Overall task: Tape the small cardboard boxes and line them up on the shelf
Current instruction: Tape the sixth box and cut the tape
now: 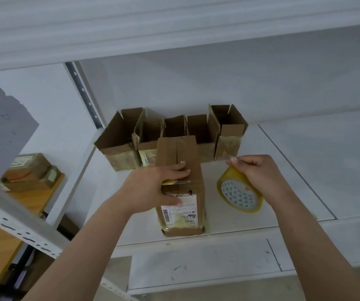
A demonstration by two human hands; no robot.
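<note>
A small cardboard box (pixel 185 211) with a white shipping label stands near the front of the white shelf (pixel 283 170), its top flaps folded together. My left hand (pixel 155 187) grips its top, fingers laid flat across the flaps and thumb on the label side. My right hand (pixel 259 172) holds a roll of yellowish clear tape (pixel 239 192) just right of the box, fingers pinching the tape end. A stretch of clear tape (pixel 213 165) spans from the roll toward the box top. Several open cardboard boxes (pixel 174 133) stand in a row behind it.
An upper shelf board (pixel 174 29) hangs overhead. A perforated metal upright (pixel 83 92) stands at the back left. On the left, taped parcels (pixel 29 172) lie on a wooden surface. A lower shelf edge (pixel 207 266) runs in front.
</note>
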